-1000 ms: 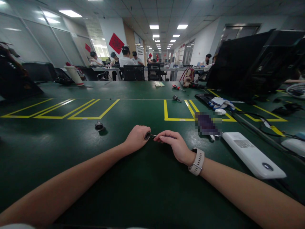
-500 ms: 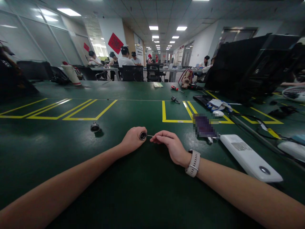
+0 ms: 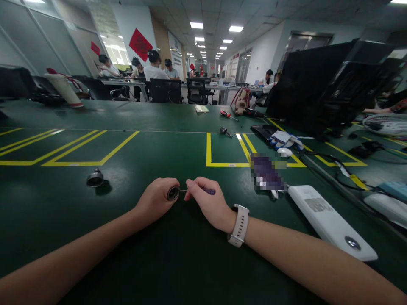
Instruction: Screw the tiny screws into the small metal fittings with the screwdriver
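Observation:
My left hand (image 3: 152,201) is closed around a dark, round metal part (image 3: 173,193), whose ring-shaped open end faces me. Its far side is hidden by my fingers. My right hand (image 3: 211,207) grips a small screwdriver (image 3: 209,192) with a dark purple handle. The thin shaft points left to the edge of the round part; whether its tip touches or enters the part I cannot tell. On the green table, left of my left hand, a dark metal cap-like piece (image 3: 95,178) lies on its own.
Right of my hands lie a blurred-out phone (image 3: 267,171), a white power bank (image 3: 332,220), gloves (image 3: 286,140) and cables. Farther back are a chuck-like metal piece (image 3: 225,131) and a red-handled screwdriver (image 3: 228,115). A black computer case (image 3: 321,84) stands at right; people sit beyond.
The view has shifted, so table things appear farther left. My right hand has turned, and the screwdriver's handle now shows. Both hands keep hold, close together.

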Demonstrator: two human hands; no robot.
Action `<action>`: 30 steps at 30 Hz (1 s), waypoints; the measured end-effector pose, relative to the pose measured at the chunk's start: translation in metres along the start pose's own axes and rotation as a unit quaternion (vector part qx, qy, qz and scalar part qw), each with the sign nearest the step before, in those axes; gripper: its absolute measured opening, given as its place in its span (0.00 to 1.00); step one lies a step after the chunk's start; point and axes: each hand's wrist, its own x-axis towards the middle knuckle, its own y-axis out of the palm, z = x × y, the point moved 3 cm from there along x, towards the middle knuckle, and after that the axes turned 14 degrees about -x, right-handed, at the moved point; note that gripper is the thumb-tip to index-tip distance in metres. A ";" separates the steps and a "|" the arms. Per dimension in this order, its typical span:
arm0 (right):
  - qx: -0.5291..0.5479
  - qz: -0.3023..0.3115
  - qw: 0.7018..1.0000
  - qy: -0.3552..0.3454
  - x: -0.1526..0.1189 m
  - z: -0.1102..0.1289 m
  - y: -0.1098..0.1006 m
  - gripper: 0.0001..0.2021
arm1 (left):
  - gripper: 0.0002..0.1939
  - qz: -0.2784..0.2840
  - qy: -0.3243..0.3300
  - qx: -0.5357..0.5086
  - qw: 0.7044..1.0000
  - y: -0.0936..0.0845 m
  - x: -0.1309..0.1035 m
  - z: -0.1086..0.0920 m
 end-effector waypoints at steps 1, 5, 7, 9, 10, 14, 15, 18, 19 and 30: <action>0.007 -0.001 1.000 0.000 0.001 -0.002 0.001 0.16 | 0.05 -0.002 -0.002 -0.007 1.000 0.000 0.000 0.003; 0.073 -0.008 0.997 0.018 0.006 -0.009 0.002 0.16 | 0.05 -0.026 -0.010 -0.053 0.998 0.001 0.002 0.012; 0.128 -0.011 0.991 0.035 0.008 -0.011 0.003 0.16 | 0.05 -0.038 -0.011 -0.082 0.996 0.001 0.002 0.014; 0.176 -0.013 0.983 0.048 0.010 -0.012 0.003 0.17 | 0.05 -0.048 -0.011 -0.110 0.993 0.000 0.002 0.013; 0.194 -0.015 0.980 0.052 0.011 -0.013 0.003 0.16 | 0.05 -0.053 -0.011 -0.121 0.991 -0.001 0.003 0.012; 0.230 -0.016 0.972 0.054 0.011 -0.015 0.005 0.17 | 0.06 -0.073 -0.017 -0.157 0.985 -0.003 0.005 0.009; 0.236 -0.018 0.970 0.053 0.011 -0.016 0.005 0.17 | 0.06 -0.078 -0.019 -0.159 0.984 -0.004 0.005 0.009; 0.242 -0.040 0.968 0.048 0.009 -0.018 0.005 0.16 | 0.06 -0.080 -0.017 -0.137 0.987 -0.004 0.005 0.008; 0.237 -0.045 0.970 0.042 0.009 -0.018 0.005 0.16 | 0.06 -0.073 -0.014 -0.124 0.990 -0.003 0.005 0.008; -0.005 -0.029 0.998 -0.053 -0.006 -0.004 0.001 0.17 | 0.05 -0.032 0.012 -0.015 0.999 0.000 0.001 0.002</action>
